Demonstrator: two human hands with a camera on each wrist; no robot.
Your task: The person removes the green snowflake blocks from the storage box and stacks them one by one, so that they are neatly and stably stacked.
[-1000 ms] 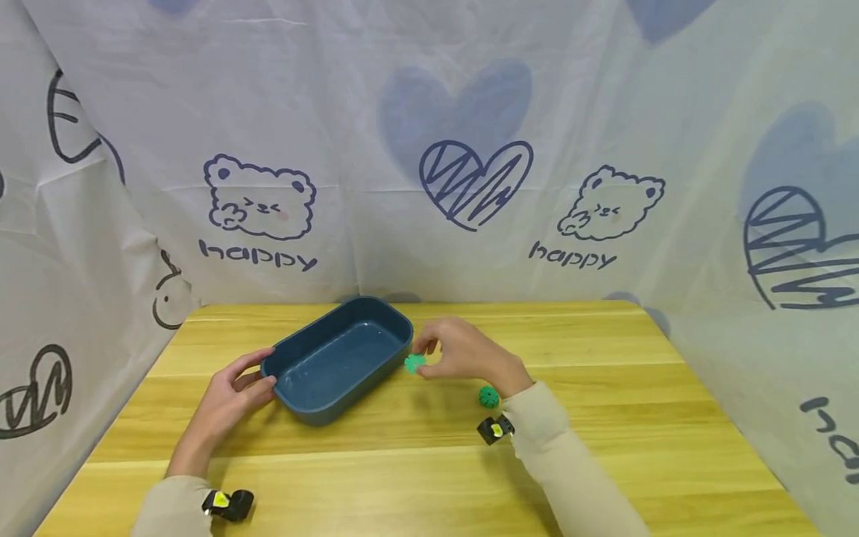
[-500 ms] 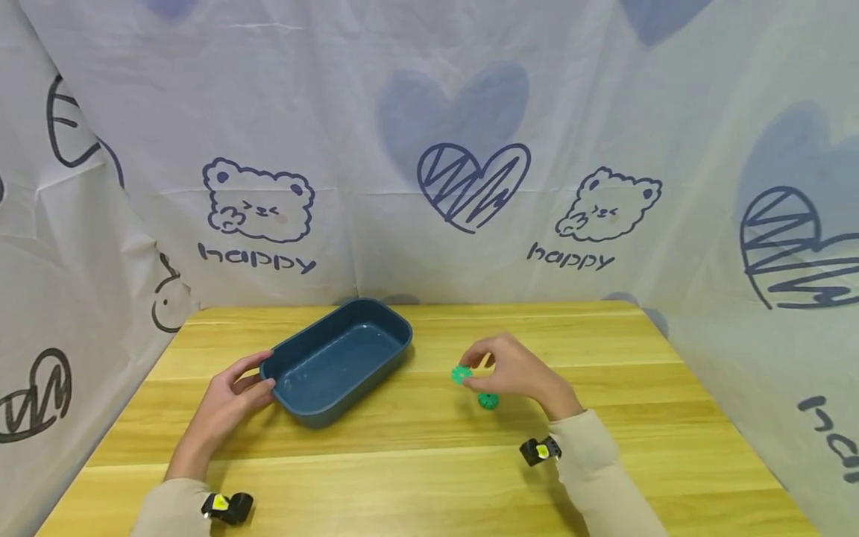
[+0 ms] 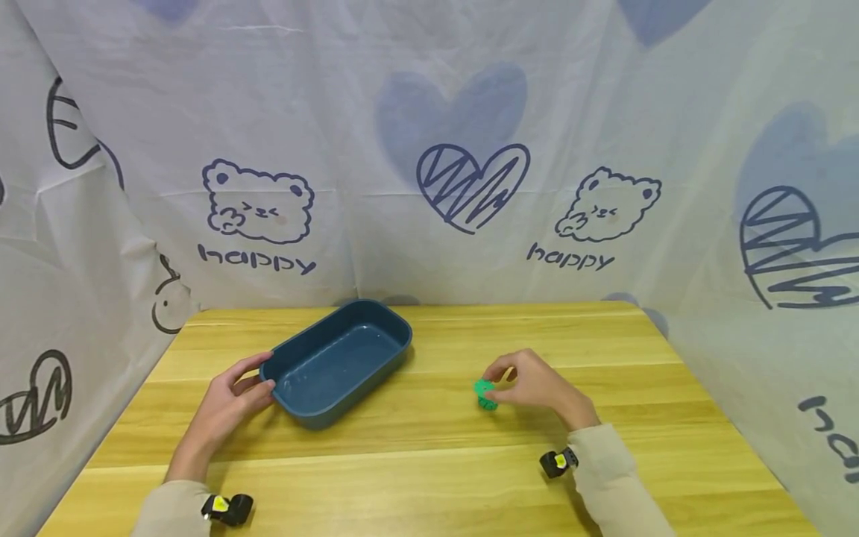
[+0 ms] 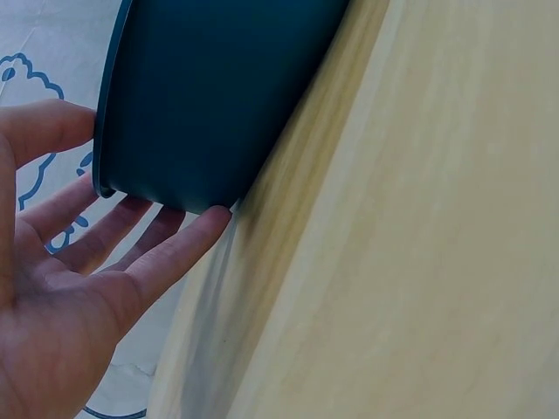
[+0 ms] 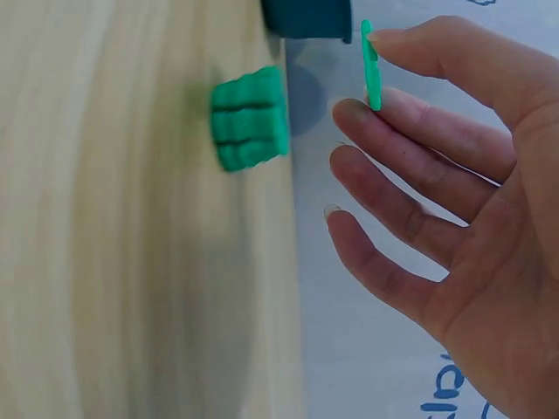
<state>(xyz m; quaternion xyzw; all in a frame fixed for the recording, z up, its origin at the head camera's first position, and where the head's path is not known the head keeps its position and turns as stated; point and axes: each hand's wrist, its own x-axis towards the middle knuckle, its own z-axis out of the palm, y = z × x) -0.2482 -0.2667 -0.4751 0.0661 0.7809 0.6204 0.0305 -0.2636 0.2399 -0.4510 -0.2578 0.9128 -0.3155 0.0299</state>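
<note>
In the head view, my left hand (image 3: 224, 403) touches the left end of a dark blue plastic bin (image 3: 322, 395). From the left wrist, its thumb meets the rim of the bin (image 4: 218, 96) and the nearly straight fingers rest against the outer wall. My right hand (image 3: 537, 382) pinches a thin green notched disc (image 3: 481, 388) between thumb and finger; it appears edge-on in the right wrist view. Just under this disc, on the table, sits a thicker green grooved piece (image 5: 251, 120), possibly stacked discs. The disc partly covers it in the head view.
The wooden table (image 3: 403, 477) runs back to a pale curtain (image 3: 376, 224) printed with bears and hearts, which hangs on the left and right too. Each wrist wears a small black camera, such as the left one (image 3: 228, 509).
From beside the bin, my right hand has moved right and toward me with the green disc, now over the thicker green piece. The left hand and bin have hardly moved.
</note>
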